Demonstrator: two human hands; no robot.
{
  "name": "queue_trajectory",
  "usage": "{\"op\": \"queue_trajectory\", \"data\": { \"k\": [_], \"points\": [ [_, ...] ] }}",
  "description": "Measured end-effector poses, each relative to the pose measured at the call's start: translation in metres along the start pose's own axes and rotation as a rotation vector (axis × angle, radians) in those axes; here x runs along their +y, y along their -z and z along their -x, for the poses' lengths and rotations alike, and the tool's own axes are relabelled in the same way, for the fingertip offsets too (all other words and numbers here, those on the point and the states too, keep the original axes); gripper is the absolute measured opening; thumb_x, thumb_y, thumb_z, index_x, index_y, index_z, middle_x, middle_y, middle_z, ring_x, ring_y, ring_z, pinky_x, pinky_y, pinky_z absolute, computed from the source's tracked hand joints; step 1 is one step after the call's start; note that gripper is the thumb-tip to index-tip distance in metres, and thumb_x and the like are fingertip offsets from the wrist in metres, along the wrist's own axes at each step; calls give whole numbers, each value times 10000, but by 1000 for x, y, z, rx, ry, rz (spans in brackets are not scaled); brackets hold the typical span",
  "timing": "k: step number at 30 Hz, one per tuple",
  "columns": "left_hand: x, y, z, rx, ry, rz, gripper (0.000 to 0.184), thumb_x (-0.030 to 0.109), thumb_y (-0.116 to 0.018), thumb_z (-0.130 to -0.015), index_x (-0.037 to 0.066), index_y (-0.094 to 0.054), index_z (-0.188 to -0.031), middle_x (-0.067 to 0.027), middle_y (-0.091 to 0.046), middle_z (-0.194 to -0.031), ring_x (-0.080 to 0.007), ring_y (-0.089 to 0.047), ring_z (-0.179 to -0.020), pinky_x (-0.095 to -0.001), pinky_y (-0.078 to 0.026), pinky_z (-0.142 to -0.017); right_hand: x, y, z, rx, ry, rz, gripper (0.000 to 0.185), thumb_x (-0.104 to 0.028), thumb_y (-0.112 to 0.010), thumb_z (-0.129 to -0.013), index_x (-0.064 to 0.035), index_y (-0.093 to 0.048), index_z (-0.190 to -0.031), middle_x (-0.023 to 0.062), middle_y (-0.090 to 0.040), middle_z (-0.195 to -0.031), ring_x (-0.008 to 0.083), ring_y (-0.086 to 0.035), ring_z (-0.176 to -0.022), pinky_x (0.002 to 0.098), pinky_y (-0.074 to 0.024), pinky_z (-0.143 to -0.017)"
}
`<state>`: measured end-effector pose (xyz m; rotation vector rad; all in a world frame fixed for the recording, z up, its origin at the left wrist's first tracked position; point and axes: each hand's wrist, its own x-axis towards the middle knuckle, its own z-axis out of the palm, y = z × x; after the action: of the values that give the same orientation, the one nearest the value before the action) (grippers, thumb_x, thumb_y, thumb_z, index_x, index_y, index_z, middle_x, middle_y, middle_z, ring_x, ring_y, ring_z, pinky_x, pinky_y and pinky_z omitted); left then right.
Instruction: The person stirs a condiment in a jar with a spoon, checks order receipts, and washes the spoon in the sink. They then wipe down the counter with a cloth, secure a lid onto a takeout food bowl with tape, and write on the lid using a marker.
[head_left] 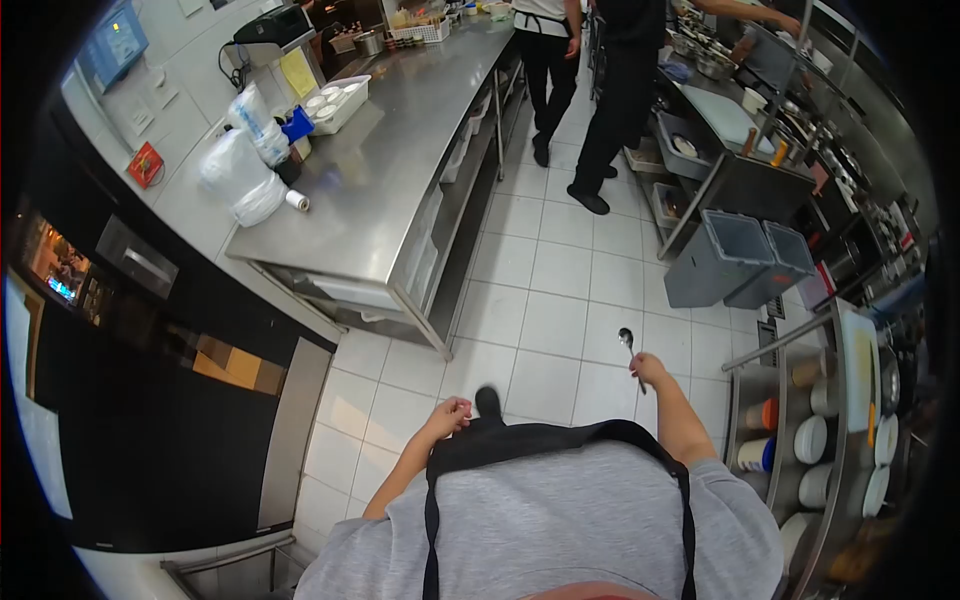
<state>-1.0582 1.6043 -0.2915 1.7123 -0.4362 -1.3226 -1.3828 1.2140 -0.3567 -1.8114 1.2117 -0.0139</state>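
Observation:
My right hand (648, 368) is closed around the handle of a metal spoon (627, 338), held out over the tiled floor with its bowl pointing forward. My left hand (452, 412) is in front of my black apron (520, 442), near my dark shoe (487, 402). Its fingers are curled together, and anything between them is too small to make out. The steel counter (350, 215) stands ahead on the left, apart from both hands.
Two people in dark trousers (600, 130) stand ahead in the aisle. Grey bins (715, 260) are at the right, with a shelf rack (790, 350) of containers nearer me. A dark door (170, 430) is at the left. White floor tiles (545, 320) run between.

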Motion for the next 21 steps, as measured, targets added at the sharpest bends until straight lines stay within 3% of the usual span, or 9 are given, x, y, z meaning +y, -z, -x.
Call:
{"op": "queue_trajectory", "data": {
  "k": [2, 4, 6, 8, 9, 11, 17, 21],
  "points": [
    [49, 29, -47, 38, -286, 36, 208, 202, -542, -872, 72, -539, -1035, 1, -565, -751, -84, -537, -663, -224, -433, -575, -31, 15, -61, 54, -7, -31, 162, -136, -478, -810, -7, -576, -800, 89, -597, -716, 195, -592, -610, 317, -472, -539],
    [140, 58, -76, 121, -561, 71, 264, 233, -572, -865, 51, -528, -1051, -2, -554, -787, -82, -515, -698, -210, -421, -631, -58, 19, -95, 70, -93, -101, 133, -143, -504, -808, -27, -570, -813, 84, -599, -738, 186, -589, -626, 294, -456, -518],
    [208, 101, -128, 409, -710, -35, 168, 149, -552, -866, 37, -558, -991, 24, -532, -701, -67, -499, -643, -211, -411, -586, -45, 1, -133, 87, -119, -113, 159, -154, -502, -787, -23, -590, -767, 83, -608, -665, 178, -603, -589, 338, -451, -483],
    [282, 135, -160, 719, -801, -343, 176, 117, -574, -835, 26, -558, -985, -40, -531, -823, -107, -504, -659, -225, -417, -589, -52, -1, -141, -137, -121, 164, 119, -134, -547, -766, -25, -594, -765, 98, -607, -674, 182, -587, -573, 338, -451, -480],
    [304, 158, -188, 740, -739, -386, 215, 111, -579, -818, 14, -547, -1007, -95, -519, -938, -167, -540, -710, -271, -448, -638, -50, -3, -144, -237, -141, 223, 120, -137, -546, -766, -27, -595, -761, 97, -607, -676, 183, -586, -574, 342, -451, -484],
    [335, 200, -252, 821, -771, -543, 250, 122, -584, -809, 14, -537, -1030, -133, -514, -990, -230, -555, -800, -325, -460, -720, -49, 0, -149, -331, -260, 183, 122, -142, -546, -767, -31, -597, -754, 94, -608, -680, 186, -585, -577, 349, -451, -491],
    [449, 273, -401, 867, -678, -736, 299, 126, -549, -817, -27, -513, -1071, -210, -490, -1092, -367, -476, -1033, -380, -389, -896, -62, 41, -203, -62, -539, -230, 133, -158, -545, -768, -44, -603, -732, 85, -610, -692, 192, -582, -584, 371, -453, -514],
    [508, 324, -506, 930, -629, -795, 332, 144, -524, -830, -64, -493, -1086, -241, -474, -1130, -380, -461, -1060, -391, -377, -918, -59, 68, -265, -46, -633, -264, 142, -168, -544, -769, -52, -607, -717, 79, -612, -699, 196, -579, -590, 386, -454, -530]
  ]
}}
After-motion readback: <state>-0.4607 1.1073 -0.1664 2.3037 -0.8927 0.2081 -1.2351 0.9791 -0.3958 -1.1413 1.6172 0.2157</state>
